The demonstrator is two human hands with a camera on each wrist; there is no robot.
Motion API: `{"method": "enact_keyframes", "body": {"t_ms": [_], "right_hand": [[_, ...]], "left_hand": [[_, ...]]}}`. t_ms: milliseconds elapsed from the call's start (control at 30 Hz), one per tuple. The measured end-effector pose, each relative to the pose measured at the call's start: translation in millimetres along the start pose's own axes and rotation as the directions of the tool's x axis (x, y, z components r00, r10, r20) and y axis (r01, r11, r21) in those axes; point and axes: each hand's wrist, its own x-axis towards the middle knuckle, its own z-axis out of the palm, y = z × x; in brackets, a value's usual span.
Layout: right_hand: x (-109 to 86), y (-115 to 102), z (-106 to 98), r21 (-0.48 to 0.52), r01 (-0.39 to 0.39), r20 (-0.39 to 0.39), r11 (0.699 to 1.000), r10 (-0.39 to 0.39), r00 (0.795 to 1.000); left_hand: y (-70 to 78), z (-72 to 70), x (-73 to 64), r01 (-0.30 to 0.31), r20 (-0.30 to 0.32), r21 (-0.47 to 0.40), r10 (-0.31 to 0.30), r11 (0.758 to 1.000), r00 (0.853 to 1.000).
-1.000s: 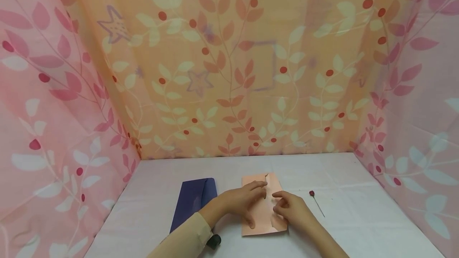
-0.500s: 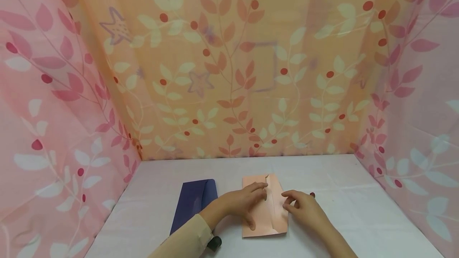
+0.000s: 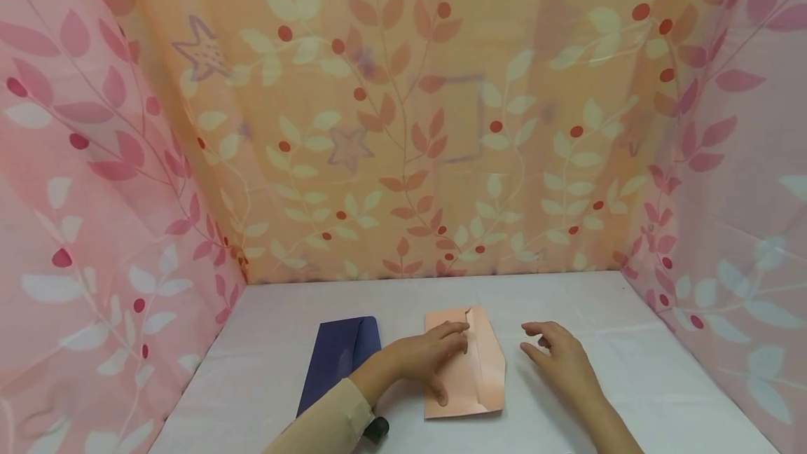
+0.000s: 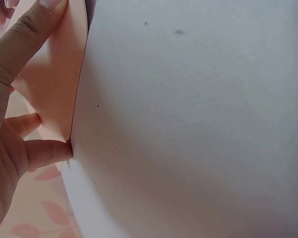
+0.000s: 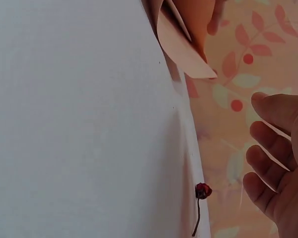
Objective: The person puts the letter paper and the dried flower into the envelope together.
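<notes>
A peach paper envelope (image 3: 457, 384) lies on the white table with its flap (image 3: 492, 363) folded out to the right. My left hand (image 3: 431, 359) rests on it with spread fingers; in the left wrist view the thumb (image 4: 27, 37) presses the paper and a fingertip sits right at its edge. To the right of the envelope, my right hand (image 3: 561, 363) is above the table, its fingers loosely bent and holding nothing. The right wrist view shows a small dried red rose (image 5: 203, 191) on a thin stem, lying near that hand.
Left of the peach envelope lies a dark blue envelope (image 3: 330, 352), partly covered by the left forearm. A dark rounded object (image 3: 377, 429) shows by the left cuff. Patterned curtains (image 3: 403, 125) stand behind the table (image 3: 284, 300) and at both sides.
My right hand has drawn back from the envelope to the right, over where the rose lies. The flap, first by the right fingers, now spreads out to the right. My left hand stays put.
</notes>
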Motion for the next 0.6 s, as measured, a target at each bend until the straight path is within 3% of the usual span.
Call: {"method": "enact_keyframes", "body": {"t_ms": [333, 600], "right_hand": [[-2.1, 22, -14, -0.046, -0.092, -0.055, 0.995, 0.09, 0.994], [-4.4, 40, -14, -0.046, -0.217, 0.09, 0.975, 0.22, 0.971]], "left_hand": [[0.3, 0.2, 0.4, 0.015, 0.007, -0.004, -0.015, 1.0, 1.0], [1.4, -0.4, 0.4, 0.019, 0.023, -0.01, -0.019, 1.0, 1.0]]}}
